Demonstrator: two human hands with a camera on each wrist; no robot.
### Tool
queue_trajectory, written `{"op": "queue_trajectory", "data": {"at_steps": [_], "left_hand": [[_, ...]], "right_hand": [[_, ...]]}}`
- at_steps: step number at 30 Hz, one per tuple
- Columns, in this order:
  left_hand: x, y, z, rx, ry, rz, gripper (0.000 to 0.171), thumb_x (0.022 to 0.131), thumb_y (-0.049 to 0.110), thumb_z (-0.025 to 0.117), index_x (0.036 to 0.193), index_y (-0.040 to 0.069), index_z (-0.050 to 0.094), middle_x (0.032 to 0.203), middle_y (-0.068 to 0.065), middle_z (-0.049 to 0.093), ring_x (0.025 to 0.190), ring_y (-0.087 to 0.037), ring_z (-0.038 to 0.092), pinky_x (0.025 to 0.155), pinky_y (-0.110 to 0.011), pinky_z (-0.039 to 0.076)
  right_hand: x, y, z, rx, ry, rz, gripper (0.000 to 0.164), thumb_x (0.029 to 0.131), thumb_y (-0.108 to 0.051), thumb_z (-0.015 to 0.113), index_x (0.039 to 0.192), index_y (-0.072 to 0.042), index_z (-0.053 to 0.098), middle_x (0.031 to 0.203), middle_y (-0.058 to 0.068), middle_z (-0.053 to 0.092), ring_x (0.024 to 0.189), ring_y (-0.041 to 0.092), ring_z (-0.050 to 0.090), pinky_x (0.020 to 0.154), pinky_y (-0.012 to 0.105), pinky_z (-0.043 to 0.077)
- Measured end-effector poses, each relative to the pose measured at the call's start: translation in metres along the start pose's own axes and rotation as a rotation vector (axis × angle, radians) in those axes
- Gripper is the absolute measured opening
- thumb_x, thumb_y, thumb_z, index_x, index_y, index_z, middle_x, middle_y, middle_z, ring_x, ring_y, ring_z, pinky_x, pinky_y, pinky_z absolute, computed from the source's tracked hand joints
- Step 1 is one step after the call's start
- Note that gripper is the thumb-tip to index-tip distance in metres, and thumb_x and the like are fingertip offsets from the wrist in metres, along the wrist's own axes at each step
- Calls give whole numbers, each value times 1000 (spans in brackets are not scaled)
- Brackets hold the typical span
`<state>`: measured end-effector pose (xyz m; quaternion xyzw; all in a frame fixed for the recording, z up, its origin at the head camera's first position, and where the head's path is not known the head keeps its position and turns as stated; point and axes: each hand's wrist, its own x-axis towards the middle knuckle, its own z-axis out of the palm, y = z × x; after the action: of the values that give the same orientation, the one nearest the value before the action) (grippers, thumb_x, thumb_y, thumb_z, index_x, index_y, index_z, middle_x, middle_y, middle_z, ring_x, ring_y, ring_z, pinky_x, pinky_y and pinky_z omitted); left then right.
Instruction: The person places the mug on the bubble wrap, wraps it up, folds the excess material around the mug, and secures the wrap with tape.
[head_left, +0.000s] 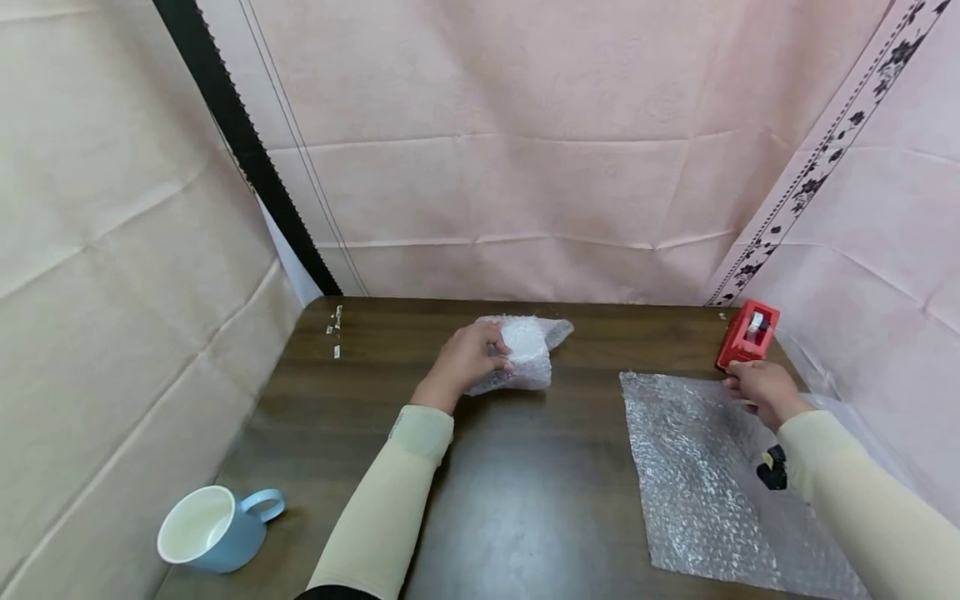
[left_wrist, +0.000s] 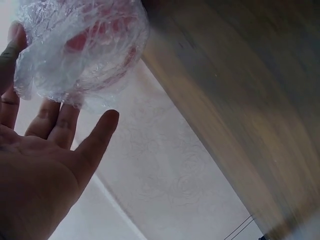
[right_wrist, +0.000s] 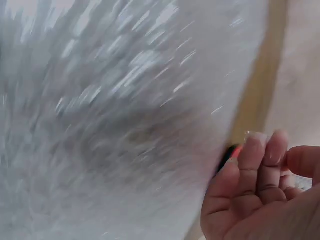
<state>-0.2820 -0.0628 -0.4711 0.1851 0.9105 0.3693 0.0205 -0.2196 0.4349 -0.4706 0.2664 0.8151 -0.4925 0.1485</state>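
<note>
Drawing off what looks like a narrow, clear tape strip (right_wrist: 254, 134) seems the step in hand: at two o'clock, the right hand (head_left: 767, 390) pinches it by a red, boxy plastic tape dispenser (head_left: 737, 340). At twelve, the left hand (head_left: 467, 358) loosely grasps a crumpled, clear bubble-wrap bundle (head_left: 529, 354). Next likely calls for tearing cleanly.

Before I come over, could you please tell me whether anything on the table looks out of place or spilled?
A few small pale scraps lie loose near the table's far left corner, looking like stray litter; no spill shows.
</note>
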Motion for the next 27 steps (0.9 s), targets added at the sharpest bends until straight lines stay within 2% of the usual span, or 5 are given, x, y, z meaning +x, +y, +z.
{"op": "queue_trajectory", "data": {"at_steps": [4,10,15,20,27], "left_hand": [[1,0,-7,54,21,-10,11,91,22,97,95,17,87,161,-3,70,154,-28,64,115,-54,61],[-3,0,-8,126,17,-5,12,93,24,95,97,16,87,163,-4,68,149,-31,67,110,-54,63],[-7,5,-2,149,2,8,12,94,27,95,95,18,86,173,-2,57,147,-32,68,110,-53,63],[-5,13,3,134,8,1,14,95,26,96,91,20,84,178,-3,45,153,-32,64,104,-50,64],[-6,12,0,135,19,-2,16,95,25,96,87,21,82,179,-3,39,153,-32,65,99,-47,64]], "right_hand": [[-18,-35,31,8,-97,-139,45,124,-42,39,143,-5,56,89,-14,67,87,3,68,87,34,58],[-47,-110,134,33,-193,-419,32,123,-36,51,135,-8,61,81,-10,59,71,4,58,64,24,51],[-68,-170,206,-65,-249,-493,34,121,-28,55,134,1,65,81,-2,61,72,11,56,66,27,50],[-66,-198,237,-220,-252,-472,30,119,-26,53,114,-2,69,81,0,64,76,15,57,69,30,46],[-54,-204,254,-263,-224,-444,42,115,-19,56,74,-13,61,63,-5,57,61,13,47,67,31,45]]}}
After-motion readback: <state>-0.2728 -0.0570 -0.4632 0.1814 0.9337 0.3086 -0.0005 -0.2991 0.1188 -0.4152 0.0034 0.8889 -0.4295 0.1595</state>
